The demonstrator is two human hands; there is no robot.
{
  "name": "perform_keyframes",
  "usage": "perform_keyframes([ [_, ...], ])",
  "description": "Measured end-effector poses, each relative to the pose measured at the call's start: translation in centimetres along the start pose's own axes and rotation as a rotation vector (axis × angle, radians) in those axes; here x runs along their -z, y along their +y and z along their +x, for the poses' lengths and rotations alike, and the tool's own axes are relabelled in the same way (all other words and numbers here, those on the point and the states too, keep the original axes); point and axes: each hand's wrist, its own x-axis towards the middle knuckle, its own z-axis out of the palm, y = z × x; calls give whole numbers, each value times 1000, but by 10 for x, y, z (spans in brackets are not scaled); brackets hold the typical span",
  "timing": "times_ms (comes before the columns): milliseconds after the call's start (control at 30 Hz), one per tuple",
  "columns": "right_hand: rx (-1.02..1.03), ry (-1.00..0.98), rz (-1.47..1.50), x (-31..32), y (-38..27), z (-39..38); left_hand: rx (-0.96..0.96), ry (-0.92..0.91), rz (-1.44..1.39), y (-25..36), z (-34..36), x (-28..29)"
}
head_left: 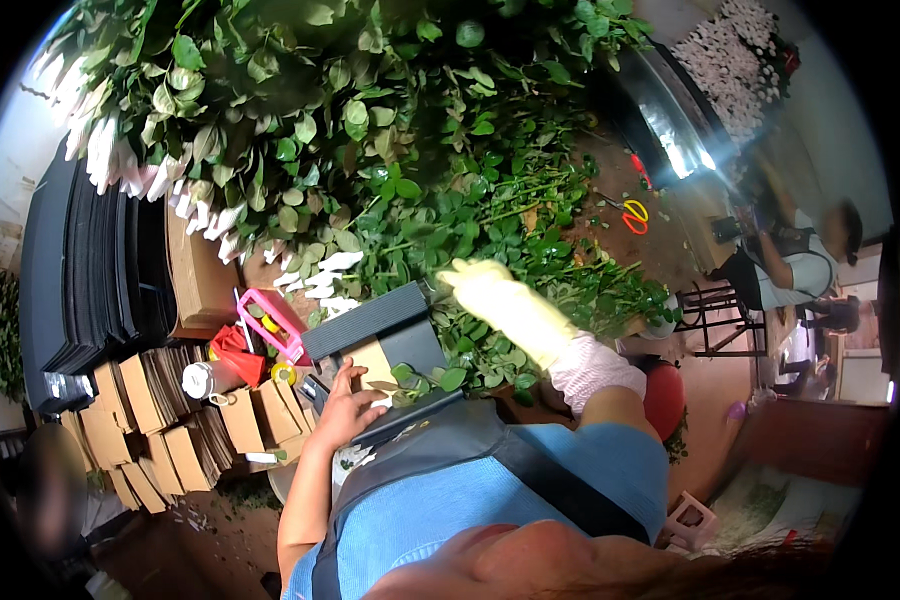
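Note:
My left hand (340, 412) is bare, its fingers apart, resting by a tan cardboard piece (370, 362) in a dark grey open box (410, 345). A small leafy sprig (435, 382) lies at the box's near side. My right hand (482, 288) wears a pale yellow rubber glove with a pink checked cuff. It is stretched over the pile of green leafy stems (410, 200), just beyond the box. Its fingers look loosely extended, with nothing visible in them. White-wrapped flower heads (330, 270) lie at the left of the pile.
Black folded sheets (90, 270) and cardboard pieces (165, 430) are stacked at left. Near them are a pink holder (273, 325), a red cloth (236, 352) and a white-lidded bottle (202, 380). Orange-and-yellow scissors (634, 216) lie at right. Another person (810, 265) is at far right.

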Motion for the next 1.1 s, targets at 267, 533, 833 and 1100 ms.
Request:
perform_keyframes([
  [267, -255, 624, -208, 35, 52, 80, -26, 4, 27, -1, 5, 2],
  [533, -74, 1015, -119, 127, 15, 6, -45, 45, 26, -7, 0, -3],
  [833, 227, 1177, -59, 121, 35, -34, -150, 104, 153, -15, 4, -5],
  [1100, -23, 41, 478, 66, -45, -126, 62, 226, -282, -32, -7, -27],
])
